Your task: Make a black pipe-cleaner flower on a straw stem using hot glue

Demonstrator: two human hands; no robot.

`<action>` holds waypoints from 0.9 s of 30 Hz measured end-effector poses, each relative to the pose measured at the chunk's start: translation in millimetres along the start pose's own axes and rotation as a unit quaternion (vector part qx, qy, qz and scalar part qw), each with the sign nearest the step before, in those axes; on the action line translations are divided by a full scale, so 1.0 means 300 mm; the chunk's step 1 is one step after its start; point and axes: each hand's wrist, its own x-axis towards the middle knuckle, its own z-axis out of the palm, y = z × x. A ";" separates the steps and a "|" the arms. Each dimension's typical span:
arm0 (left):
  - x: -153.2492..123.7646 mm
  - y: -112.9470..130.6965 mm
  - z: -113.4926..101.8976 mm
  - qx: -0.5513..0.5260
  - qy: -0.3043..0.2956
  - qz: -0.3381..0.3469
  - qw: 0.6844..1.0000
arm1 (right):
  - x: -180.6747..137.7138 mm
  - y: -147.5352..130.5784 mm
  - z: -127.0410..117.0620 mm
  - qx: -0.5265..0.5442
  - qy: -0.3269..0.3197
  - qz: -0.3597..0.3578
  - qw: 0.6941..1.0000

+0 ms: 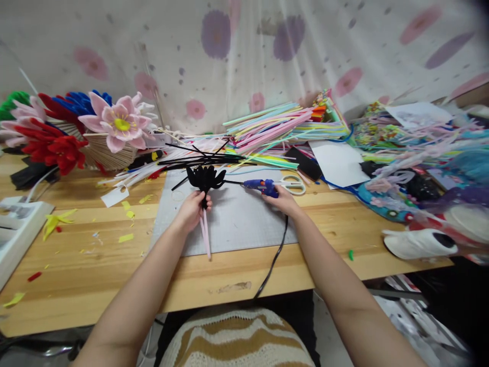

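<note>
My left hand (192,210) is closed around the base of a black fuzzy flower (206,178), whose petals open upward. Pale pink pipe-cleaner stems (205,234) hang below that fist toward the front of the grey cutting mat (229,224). My right hand (282,201) has its fingers around the handle of a blue glue gun (260,185), its nozzle pointing left toward the flower; some of the fingers are hidden. Just behind the gun lie white-handled scissors (293,184). Black pipe cleaners (198,159) lie in a loose pile behind the flower.
Finished fuzzy flowers (120,122) stand at the back left. Bundles of coloured pipe cleaners (275,127) line the back. A white power strip (23,229) sits left, a white thread spool (418,243) right. The gun's black cord (273,262) runs over the front edge.
</note>
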 end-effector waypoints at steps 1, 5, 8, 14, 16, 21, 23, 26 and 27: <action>0.003 -0.014 0.003 -0.005 0.011 0.010 1.000 | 0.006 -0.005 0.005 -0.007 0.001 0.011 1.000; 0.009 -0.050 0.008 -0.017 0.043 0.030 0.999 | 0.012 -0.026 0.008 0.038 0.005 0.011 0.999; 0.009 -0.052 -0.001 -0.025 0.044 0.051 0.997 | -0.009 -0.068 -0.002 0.193 -0.002 -0.016 0.981; 0.010 -0.042 -0.018 -0.050 0.083 0.062 0.993 | -0.029 -0.187 0.031 0.304 -0.130 -0.048 0.943; 0.012 -0.041 -0.023 -0.066 0.088 0.057 0.992 | -0.018 -0.213 0.074 0.297 -0.141 -0.040 0.943; 0.018 -0.040 -0.038 -0.115 0.079 0.055 0.989 | 0.002 -0.241 0.184 0.282 -0.099 -0.016 0.954; 0.021 -0.041 -0.039 -0.122 0.084 0.058 0.987 | -0.003 -0.246 0.209 0.270 -0.089 -0.015 0.959; 0.026 -0.046 -0.035 -0.117 0.088 0.066 0.987 | -0.016 -0.259 0.224 0.247 -0.072 -0.011 0.966; 0.027 -0.048 -0.033 -0.112 0.088 0.069 0.987 | -0.020 -0.264 0.226 0.244 -0.068 -0.009 0.967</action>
